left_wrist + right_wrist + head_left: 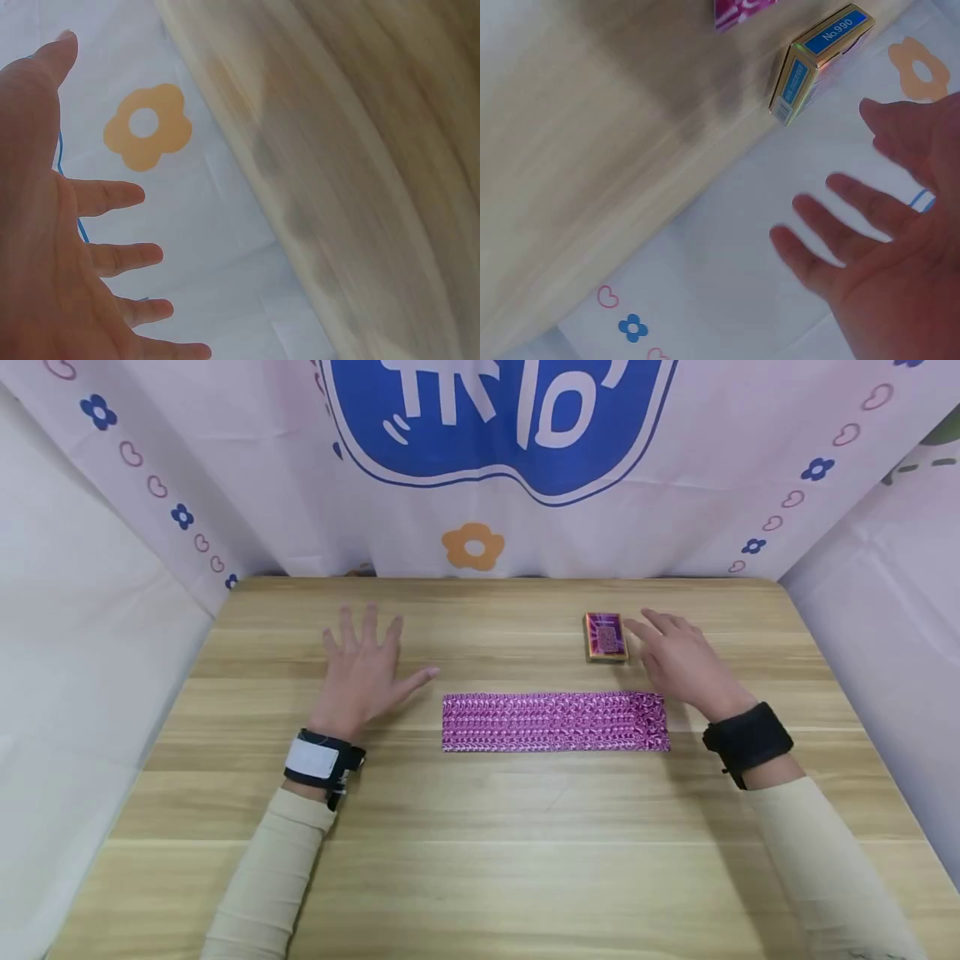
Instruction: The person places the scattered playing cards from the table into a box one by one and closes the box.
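A long overlapping row of purple-and-white patterned playing cards (555, 723) lies across the middle of the table, backs up. Behind its right half a small purple and gold card box (606, 638) lies flat; the right wrist view shows "No.990" on the side of this card box (832, 36). My right hand (684, 662) hovers just right of the box, fingers loosely bent and holding nothing. To the left of the cards is my left hand (358, 677), its fingers spread wide and its palm empty.
The wooden table (495, 860) ends at a white cloth backdrop (285, 493) with a blue printed emblem and an orange flower (472, 547). White cloth also hangs along both sides. Each wrist wears a black strap (748, 742).
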`<state>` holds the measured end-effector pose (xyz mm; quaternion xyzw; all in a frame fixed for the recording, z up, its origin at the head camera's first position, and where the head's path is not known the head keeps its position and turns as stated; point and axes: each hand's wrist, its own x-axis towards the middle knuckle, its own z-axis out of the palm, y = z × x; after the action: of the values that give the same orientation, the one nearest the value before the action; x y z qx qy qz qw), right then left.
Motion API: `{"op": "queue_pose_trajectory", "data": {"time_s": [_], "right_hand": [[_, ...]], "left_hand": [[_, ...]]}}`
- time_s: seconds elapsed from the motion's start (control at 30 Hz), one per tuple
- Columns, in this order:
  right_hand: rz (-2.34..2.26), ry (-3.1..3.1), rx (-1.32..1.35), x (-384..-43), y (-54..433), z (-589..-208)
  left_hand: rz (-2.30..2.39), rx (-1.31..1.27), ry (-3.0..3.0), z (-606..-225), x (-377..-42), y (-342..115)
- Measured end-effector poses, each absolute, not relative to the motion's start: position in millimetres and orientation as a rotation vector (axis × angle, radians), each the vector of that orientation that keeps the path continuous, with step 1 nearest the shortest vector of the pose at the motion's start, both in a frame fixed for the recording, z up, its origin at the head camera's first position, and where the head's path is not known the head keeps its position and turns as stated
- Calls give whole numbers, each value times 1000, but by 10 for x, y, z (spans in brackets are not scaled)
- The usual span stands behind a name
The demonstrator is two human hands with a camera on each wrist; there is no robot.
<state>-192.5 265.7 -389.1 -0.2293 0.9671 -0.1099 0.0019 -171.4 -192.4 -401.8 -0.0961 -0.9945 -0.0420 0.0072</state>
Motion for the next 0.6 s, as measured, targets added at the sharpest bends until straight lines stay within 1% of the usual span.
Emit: {"op": "queue_pose_trajectory", "data": {"time_s": [0.07,0.17,0.37,0.6], "right_hand": [[-334,3017,-810,-2007,2627,-3875],[-319,2968,-871,-2130,2589,-3856],[-137,2871,-846,-2337,2477,-3860],[30,2798,-906,-2468,2382,-3899]], "left_hand": [[-124,-304,-3117,-4000,-1706,-1912],[-103,-305,-3119,-3991,-1691,-1888],[-86,-296,-3113,-4000,-1651,-1867],[-117,-360,-3104,-4019,-1605,-1813]]}}
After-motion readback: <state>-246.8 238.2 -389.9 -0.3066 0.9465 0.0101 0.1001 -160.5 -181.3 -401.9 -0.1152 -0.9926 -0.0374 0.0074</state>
